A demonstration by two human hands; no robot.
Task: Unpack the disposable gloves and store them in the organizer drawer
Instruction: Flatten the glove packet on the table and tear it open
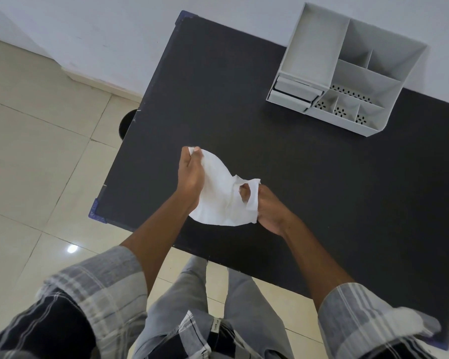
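Both hands hold the white glove packet (219,193) above the table (309,177). The left hand (191,177) pinches its top corner with fingers pressed together; the right hand (270,208) grips the torn edge, likely pulling it open. The organizer (347,71) sits well apart, its drawer (292,93) slightly open.

Soft, even indoor light; a small white glare spot (72,248) on the glossy beige floor tiles (31,156) at eight o'clock; wide-angle bending at edges, checked sleeves (101,288) slightly blurred
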